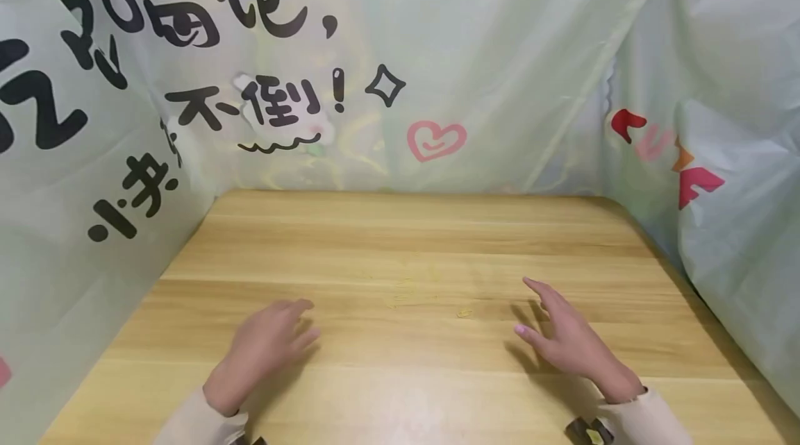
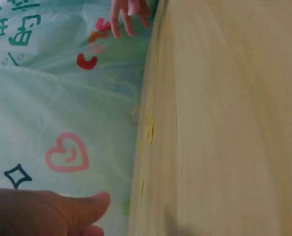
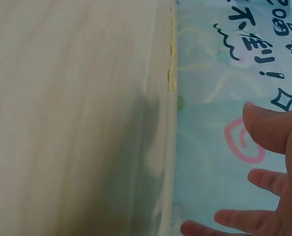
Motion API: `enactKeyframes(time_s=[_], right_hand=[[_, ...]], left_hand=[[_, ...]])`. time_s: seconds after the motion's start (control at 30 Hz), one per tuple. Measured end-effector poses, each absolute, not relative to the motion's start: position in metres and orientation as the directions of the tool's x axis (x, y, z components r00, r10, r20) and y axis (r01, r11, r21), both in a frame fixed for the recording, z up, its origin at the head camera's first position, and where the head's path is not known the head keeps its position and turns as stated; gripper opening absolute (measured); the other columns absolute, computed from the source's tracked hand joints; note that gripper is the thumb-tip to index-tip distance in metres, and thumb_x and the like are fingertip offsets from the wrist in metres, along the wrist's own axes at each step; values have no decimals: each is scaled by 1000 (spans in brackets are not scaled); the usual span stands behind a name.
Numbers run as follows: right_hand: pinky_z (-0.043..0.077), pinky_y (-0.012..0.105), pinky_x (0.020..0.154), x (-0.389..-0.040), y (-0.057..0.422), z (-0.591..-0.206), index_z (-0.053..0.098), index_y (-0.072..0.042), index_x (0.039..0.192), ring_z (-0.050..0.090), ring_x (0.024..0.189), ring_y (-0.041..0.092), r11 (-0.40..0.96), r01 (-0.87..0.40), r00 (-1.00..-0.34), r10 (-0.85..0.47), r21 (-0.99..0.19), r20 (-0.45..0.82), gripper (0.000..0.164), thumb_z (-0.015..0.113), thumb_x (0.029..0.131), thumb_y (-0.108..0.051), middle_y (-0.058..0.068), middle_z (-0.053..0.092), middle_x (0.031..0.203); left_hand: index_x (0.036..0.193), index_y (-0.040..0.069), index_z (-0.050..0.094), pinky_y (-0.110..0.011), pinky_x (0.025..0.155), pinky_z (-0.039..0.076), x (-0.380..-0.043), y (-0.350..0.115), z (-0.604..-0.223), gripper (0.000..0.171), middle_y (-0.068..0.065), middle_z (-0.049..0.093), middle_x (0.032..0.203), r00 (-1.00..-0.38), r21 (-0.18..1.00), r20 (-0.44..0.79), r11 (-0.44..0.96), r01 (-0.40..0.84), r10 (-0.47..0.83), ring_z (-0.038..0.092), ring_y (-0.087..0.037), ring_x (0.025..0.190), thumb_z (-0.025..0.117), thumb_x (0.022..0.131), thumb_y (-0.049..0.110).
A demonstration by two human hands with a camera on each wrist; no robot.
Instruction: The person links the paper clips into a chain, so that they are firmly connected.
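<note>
Several thin yellow bits [image 1: 464, 313], like short strands or small rubber bands, lie scattered flat on the middle of the wooden table; the left wrist view shows more of these yellow bits [image 2: 150, 129] strewn in a line. My left hand [image 1: 265, 344] hovers to their left above the table, fingers loosely bent and holding nothing. To their right, my right hand [image 1: 565, 334] is raised over its own shadow, fingers spread and nothing held. In the right wrist view the thumb and fingers of the right hand [image 3: 278, 177] stand well apart.
The wooden table [image 1: 400, 237] has pale cloth hangings [image 1: 500, 49] behind it and on both sides, printed with black characters and a pink heart [image 1: 436, 141]. On the right, the cloth [image 1: 737, 223] bulges near the table's edge. A dark strap item [image 1: 589, 431] sits at the right wrist.
</note>
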State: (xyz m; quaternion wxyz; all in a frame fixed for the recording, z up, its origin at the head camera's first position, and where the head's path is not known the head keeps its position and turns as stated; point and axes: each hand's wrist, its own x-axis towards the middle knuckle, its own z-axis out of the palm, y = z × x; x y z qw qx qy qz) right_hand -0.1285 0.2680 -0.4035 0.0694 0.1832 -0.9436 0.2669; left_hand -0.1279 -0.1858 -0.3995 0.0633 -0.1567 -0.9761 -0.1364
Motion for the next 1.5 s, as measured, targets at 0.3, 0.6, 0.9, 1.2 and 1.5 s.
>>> enactKeyframes(time_s=[0.3,0.6,0.9,1.2,1.5], right_hand=[[54,53,77,-148,265,-403,46,1,137,64,97,37,779,-382,-924,-339,-498,177,59,68,92,-30,27,55,128],[55,45,75,-161,257,-401,57,1,126,66,92,30,775,-395,-910,-403,-493,95,46,67,93,-29,17,64,118],[55,45,77,-165,248,-407,58,2,123,67,86,24,766,-402,-894,-447,-502,33,45,67,92,-29,20,65,111],[54,37,73,-173,240,-405,59,-2,122,64,82,15,777,-429,-880,-475,-461,18,40,68,92,-27,10,67,104],[49,29,65,-183,226,-404,62,-2,117,51,68,4,763,-486,-846,-533,-426,11,35,70,90,-22,-2,63,88]], left_hand=[[110,4,67,-47,82,54,-155,-170,-403,31,-12,69,106,-889,335,154,824,458,432,66,-28,94,70,89,26],[109,3,66,-44,80,55,-175,-149,-406,29,-12,70,100,-860,368,127,781,504,495,66,-26,90,68,90,26],[109,3,67,-43,75,56,-179,-134,-413,29,-12,69,99,-876,388,50,799,460,480,66,-26,89,69,90,25],[112,5,68,-40,80,55,-193,-117,-413,31,-9,70,100,-846,318,42,796,515,531,65,-24,90,69,90,27],[108,7,71,-42,87,52,-206,-99,-411,24,-6,70,101,-799,278,34,762,585,600,64,-25,95,69,90,22]])
